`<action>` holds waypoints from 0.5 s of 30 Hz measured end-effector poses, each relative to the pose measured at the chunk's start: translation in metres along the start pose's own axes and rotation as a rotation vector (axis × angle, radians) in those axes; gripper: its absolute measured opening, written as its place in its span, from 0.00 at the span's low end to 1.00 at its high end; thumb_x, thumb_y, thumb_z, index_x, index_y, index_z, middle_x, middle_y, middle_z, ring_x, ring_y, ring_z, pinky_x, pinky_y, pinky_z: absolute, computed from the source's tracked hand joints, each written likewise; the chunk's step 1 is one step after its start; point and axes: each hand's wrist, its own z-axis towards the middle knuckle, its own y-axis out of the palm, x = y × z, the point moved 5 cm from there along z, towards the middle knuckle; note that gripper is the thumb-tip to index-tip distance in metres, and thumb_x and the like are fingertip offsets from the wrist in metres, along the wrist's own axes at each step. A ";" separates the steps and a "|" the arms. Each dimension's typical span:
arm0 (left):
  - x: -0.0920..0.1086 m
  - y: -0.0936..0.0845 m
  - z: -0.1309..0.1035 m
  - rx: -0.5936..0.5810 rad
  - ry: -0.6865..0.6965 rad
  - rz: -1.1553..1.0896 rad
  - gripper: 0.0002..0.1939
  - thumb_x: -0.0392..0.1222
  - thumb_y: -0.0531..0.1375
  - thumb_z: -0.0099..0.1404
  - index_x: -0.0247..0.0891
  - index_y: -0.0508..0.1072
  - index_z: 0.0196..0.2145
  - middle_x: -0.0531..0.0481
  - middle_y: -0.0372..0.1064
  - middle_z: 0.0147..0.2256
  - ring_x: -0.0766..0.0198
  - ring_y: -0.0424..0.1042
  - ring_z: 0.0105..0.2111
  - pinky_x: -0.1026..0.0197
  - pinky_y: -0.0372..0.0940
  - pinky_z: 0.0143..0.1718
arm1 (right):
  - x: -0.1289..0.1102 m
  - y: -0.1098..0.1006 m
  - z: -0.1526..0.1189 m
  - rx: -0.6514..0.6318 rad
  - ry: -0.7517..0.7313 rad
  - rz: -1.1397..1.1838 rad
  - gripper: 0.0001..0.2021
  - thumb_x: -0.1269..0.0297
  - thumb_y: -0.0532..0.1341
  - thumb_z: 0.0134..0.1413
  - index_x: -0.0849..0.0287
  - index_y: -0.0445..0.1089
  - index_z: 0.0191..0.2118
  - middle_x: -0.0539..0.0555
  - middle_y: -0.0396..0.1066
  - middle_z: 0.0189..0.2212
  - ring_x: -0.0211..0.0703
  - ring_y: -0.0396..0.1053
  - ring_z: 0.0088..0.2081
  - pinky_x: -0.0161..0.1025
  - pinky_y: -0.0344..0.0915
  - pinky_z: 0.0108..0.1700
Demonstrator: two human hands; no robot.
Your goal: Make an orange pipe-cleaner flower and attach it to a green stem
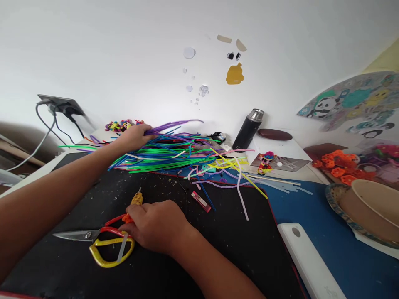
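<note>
Pipe cleaners (165, 160) lie heaped along the far edge of the black mat (224, 253), and over that heap I see the left hand (137, 136), its fingers closed around several purple strands (158, 128). Beside the mat, to my right, lies a white bar (308, 259); a black flask (247, 132) stands near the wall. Scissors (110, 243) rest just beside the right hand (158, 224); I cannot tell if they touch. That hand's fingers pinch a small yellow-and-orange piece (136, 199). Farther right lies a red packet (201, 202).
</note>
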 end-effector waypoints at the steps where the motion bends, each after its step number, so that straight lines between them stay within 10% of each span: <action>1: -0.002 -0.005 0.000 0.046 -0.037 -0.040 0.22 0.60 0.56 0.68 0.44 0.81 0.43 0.43 0.82 0.37 0.43 0.79 0.41 0.53 0.68 0.40 | 0.000 0.000 0.000 -0.005 0.000 -0.001 0.21 0.46 0.61 0.75 0.60 0.73 0.55 0.57 0.85 0.42 0.55 0.85 0.39 0.42 0.74 0.30; 15: -0.007 -0.039 -0.007 0.076 -0.130 -0.172 0.20 0.58 0.55 0.72 0.43 0.80 0.46 0.44 0.79 0.37 0.45 0.78 0.40 0.49 0.70 0.43 | -0.002 -0.004 -0.001 -0.037 0.007 0.005 0.19 0.47 0.61 0.75 0.59 0.72 0.55 0.58 0.85 0.42 0.56 0.85 0.39 0.42 0.74 0.30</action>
